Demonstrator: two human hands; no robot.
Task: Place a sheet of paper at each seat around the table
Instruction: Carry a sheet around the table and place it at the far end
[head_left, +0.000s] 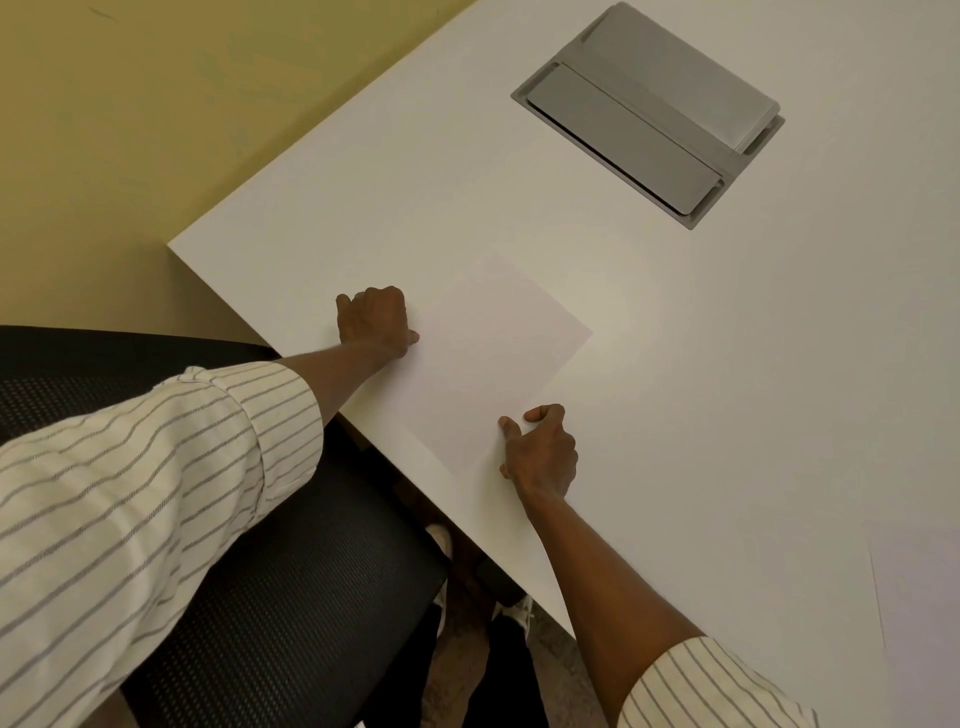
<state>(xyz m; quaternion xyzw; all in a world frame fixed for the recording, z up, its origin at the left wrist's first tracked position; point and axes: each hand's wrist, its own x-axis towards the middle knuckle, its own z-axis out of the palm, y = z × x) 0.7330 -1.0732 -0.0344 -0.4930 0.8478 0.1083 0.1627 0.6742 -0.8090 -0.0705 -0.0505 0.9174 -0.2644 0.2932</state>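
A white sheet of paper lies flat on the white table, close to the table's near edge and in front of a black mesh chair. My left hand rests at the sheet's left edge, fingers curled, thumb touching the paper. At the sheet's near right corner is my right hand, its thumb and forefinger pinched at the paper's edge. Both forearms reach over the table edge in striped sleeves.
A grey hinged cable hatch is set into the tabletop at the far right. Another sheet of paper lies at the right border of the view. The table corner points left towards a yellow wall. Shoes show under the table.
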